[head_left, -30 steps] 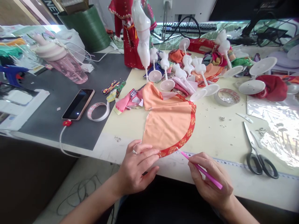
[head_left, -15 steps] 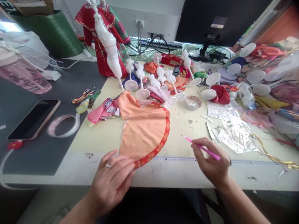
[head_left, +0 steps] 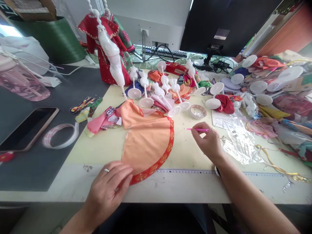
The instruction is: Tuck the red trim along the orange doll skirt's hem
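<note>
My left hand (head_left: 108,187), with a ring on one finger, pinches the near left edge of a peach-orange doll skirt piece (head_left: 146,143). A red border with gold patterns (head_left: 154,168) runs along the skirt's curved edge. Over the table to its right, my right hand (head_left: 207,141) grips a slim pink pen-like stick (head_left: 201,130), held nearly level with its tip pointing left. Tiny shiny bits lie near that tip, too small to name for certain. Behind them sits a tape roll (head_left: 197,111) with small pale pieces inside its ring.
White doll torsos on round stands (head_left: 159,89) crowd the back among cloth scraps. A clear plastic bag (head_left: 240,146) lies right. A ruler (head_left: 180,171) runs along the front. At left are a phone (head_left: 26,128), another tape roll (head_left: 59,136) and a pink bottle (head_left: 24,79).
My right hand has moved away from me and slightly left, bringing the pink stick toward the small bits. My left hand stays at the skirt's edge. The view has shifted a little.
</note>
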{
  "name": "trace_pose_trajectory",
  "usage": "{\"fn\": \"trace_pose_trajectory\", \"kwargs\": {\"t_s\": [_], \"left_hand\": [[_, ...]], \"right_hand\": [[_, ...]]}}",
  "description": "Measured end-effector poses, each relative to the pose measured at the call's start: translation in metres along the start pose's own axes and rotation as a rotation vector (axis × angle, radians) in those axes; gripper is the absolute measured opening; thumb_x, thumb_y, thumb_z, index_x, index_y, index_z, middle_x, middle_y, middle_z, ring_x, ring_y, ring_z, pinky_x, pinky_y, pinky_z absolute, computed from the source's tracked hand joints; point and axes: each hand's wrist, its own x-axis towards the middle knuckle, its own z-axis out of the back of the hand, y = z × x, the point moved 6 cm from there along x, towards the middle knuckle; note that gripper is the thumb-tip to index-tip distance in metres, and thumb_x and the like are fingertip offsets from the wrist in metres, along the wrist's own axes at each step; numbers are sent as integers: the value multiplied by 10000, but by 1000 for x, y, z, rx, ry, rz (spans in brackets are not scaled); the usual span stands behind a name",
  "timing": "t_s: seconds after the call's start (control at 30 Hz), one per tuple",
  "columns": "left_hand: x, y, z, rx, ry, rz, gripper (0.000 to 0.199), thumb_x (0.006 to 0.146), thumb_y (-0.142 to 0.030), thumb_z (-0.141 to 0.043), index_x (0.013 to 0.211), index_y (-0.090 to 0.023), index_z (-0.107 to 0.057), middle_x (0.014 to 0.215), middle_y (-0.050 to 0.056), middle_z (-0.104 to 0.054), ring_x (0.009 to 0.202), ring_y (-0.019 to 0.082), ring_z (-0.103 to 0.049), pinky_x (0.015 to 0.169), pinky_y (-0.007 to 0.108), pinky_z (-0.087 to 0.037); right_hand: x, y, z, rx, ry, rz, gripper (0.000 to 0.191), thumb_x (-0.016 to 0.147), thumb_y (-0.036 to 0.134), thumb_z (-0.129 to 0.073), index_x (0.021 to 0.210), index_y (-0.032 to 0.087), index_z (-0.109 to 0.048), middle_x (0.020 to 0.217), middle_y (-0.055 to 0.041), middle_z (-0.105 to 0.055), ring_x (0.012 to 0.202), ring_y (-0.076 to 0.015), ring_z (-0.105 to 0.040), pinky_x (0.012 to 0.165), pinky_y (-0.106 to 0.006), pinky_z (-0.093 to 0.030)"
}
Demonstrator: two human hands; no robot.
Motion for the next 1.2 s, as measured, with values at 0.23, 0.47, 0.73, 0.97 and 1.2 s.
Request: {"fn": "trace_pose_trajectory", "kwargs": {"t_s": [0.23,0.47,0.73,0.97,1.2], "left_hand": [[0,-1,0,-16,9,-17,222,800,-6,-603,997,-107,-616,921,81,-652,899,191,-587,842,353,-491],[-2,-1,0,-24,9,2,222,800,-7,-604,998,-106,-621,924,79,-654,904,192,-589,851,361,-492],[-1,1,0,-16,6,18,192,818,-45,-591,988,-126,-628,915,70,-664,891,185,-609,843,343,-503],[-2,-1,4,-85,-1,22,180,808,-83,-594,975,-144,-623,921,76,-683,893,192,-619,842,366,-524],[-6,-15,8,-155,37,-139,80,757,-127,-610,835,-142,-611,878,82,-702,838,196,-626,821,406,-537]], "right_hand": [[-2,-2,-2,10,13,-20,53,770,228,-571,724,202,-562,631,21,-627,454,-88,-449,526,-244,-397],[-3,-3,-3,16,16,-25,50,771,225,-576,730,198,-573,637,22,-632,436,-78,-438,515,-245,-396],[-5,-2,3,120,-33,-4,52,772,194,-606,727,201,-580,619,26,-608,574,-126,-571,574,-270,-453],[-28,25,8,465,72,-101,38,779,218,-664,774,216,-627,682,-3,-614,626,-156,-596,563,-301,-493],[-76,87,-12,648,295,70,117,807,108,-611,860,212,-602,726,-13,-621,637,-150,-598,536,-273,-481]]}}
